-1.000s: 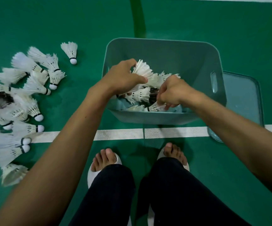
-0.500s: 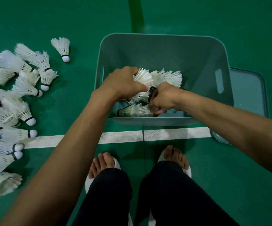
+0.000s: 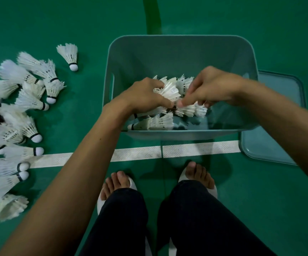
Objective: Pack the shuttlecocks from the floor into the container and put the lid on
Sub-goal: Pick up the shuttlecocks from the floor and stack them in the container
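Inside the container (image 3: pixel 182 52), the left hand (image 3: pixel 144 97) curls over a bunch of shuttlecocks (image 3: pixel 170 91), its fingers closed around their feathered skirts. The right hand (image 3: pixel 210 89) meets it from the other side, thumb and fingers pinching into the same cluster; whether it grips 1 shuttlecock or only nudges them into place, I cannot tell. Under both hands more shuttlecocks lie on their sides along the near wall of the container.

The step in hand looks like settling a batch into the container, with the task well short of done. A large loose pile (image 3: pixel 18 117) remains on the green floor (image 3: pixel 223 15) to the left, well apart from the hands, with 1 stray shuttlecock (image 3: pixel 69 54) standing nearer the container's far left corner. The lid (image 3: pixel 271 141) lies flat on the floor just beside the container's right wall, partly tucked behind it.

The next move probably calls for letting go, then reaching left to gather another handful without crushing feathers.
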Tool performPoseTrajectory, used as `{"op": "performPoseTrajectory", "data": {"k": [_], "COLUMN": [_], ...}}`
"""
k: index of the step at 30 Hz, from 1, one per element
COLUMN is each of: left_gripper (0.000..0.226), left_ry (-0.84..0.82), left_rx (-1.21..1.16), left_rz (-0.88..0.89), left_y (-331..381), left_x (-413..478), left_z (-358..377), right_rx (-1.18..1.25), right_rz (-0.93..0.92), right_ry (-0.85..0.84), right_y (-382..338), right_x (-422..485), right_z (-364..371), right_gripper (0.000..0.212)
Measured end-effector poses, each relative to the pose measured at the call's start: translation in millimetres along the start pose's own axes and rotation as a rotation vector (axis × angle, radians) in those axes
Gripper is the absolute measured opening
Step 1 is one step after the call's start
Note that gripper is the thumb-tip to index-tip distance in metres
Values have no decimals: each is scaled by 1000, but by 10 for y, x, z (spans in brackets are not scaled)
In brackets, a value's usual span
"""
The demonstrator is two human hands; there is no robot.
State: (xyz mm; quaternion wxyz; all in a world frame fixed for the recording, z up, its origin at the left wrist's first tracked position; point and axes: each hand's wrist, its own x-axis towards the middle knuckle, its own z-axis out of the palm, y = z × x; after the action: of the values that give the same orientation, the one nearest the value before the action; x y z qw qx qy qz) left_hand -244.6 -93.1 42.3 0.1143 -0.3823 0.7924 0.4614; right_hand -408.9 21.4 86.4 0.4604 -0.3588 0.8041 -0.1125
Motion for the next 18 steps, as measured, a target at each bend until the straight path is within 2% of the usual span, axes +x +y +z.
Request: {"op": "performPoseTrajectory", "data": {"k": [3, 6, 8, 9, 12, 13, 15, 18], "left_gripper": [76, 32, 21, 26, 73, 82, 84, 66], "left_ry": [-73, -106, -119, -119, -106, -123, -223, -362], "left_rx": [-4, -49, -54, -32, 64, 121, 235, 355], "left_rz": [82, 140, 153, 141, 61, 43, -1, -55], "left_y": [116, 147, 154, 153, 120, 120, 140, 170], "left_x": [4, 17, 11, 4, 14, 14, -1, 38], "left_z": [106, 170, 172, 165, 79, 32, -59, -98], "right_rx": [89, 268, 269, 236, 107, 72, 29, -49], "right_rz": [-54, -88, -41, 0, 124, 155, 199, 222], "right_ry": [54, 23, -4, -22, -37, -44, -70, -86], "right_y": [45, 113, 151, 164, 203, 206, 212, 220], "right_x": [-55, -7, 29, 39, 78, 85, 100, 161], "right_z": [13, 74, 48, 22, -56, -66, -38, 52], "right_gripper": [46, 34, 23, 20, 22, 24, 21, 19]}}
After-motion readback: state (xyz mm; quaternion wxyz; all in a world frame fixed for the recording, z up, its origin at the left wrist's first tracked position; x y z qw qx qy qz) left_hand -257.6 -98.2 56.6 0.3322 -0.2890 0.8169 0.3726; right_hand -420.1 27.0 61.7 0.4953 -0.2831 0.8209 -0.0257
